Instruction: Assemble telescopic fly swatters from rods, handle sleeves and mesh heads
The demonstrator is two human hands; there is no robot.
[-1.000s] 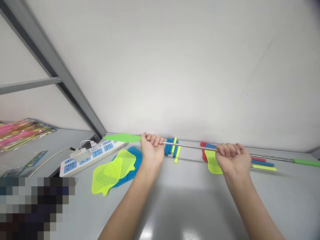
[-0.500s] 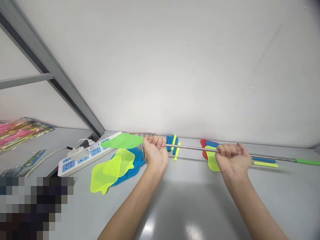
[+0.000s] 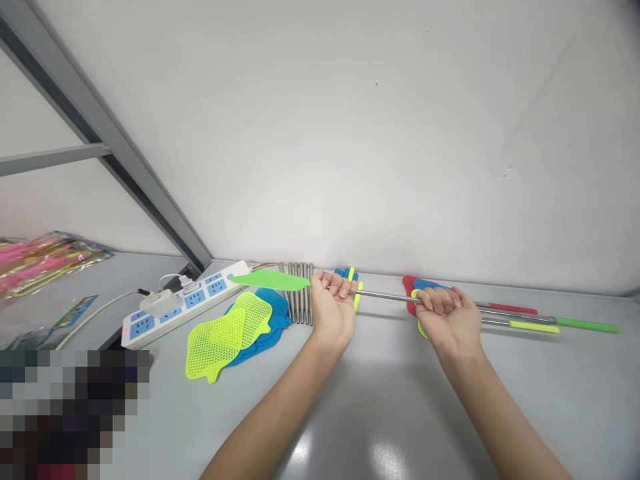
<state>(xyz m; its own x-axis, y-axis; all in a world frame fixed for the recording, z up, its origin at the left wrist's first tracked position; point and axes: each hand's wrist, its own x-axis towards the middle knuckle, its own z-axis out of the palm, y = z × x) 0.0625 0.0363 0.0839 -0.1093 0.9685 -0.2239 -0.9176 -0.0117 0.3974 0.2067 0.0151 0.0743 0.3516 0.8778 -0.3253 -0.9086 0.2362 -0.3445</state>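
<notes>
A green fly swatter (image 3: pixel 273 280) with a metal telescopic rod is held level above the table. My left hand (image 3: pixel 334 303) is closed around the rod just beside the green head, which is seen nearly edge-on. Farther right, my right hand (image 3: pixel 447 317) grips the same rod, and the green handle (image 3: pixel 587 325) sticks out beyond it. Behind and beneath the right hand lie other swatters with a red head (image 3: pixel 411 287), a blue head (image 3: pixel 431 285) and a yellow one, partly covered. Loose yellow swatter heads (image 3: pixel 215 343) and blue heads (image 3: pixel 280 317) overlap left of my left hand.
Several metal rods (image 3: pixel 300 293) lie side by side behind my left hand, near blue and yellow handle tubes (image 3: pixel 352 273). A power strip (image 3: pixel 183 303) with plugs and a cable lies at left. Farther left are shiny packages (image 3: pixel 45 263). The wall (image 3: pixel 375 167) rises behind the table.
My hands have come closer together, the left moving right and the right moving left. The swatter's rod looks shorter, its green head and handle nearer each other. The head has tilted more edge-on.
</notes>
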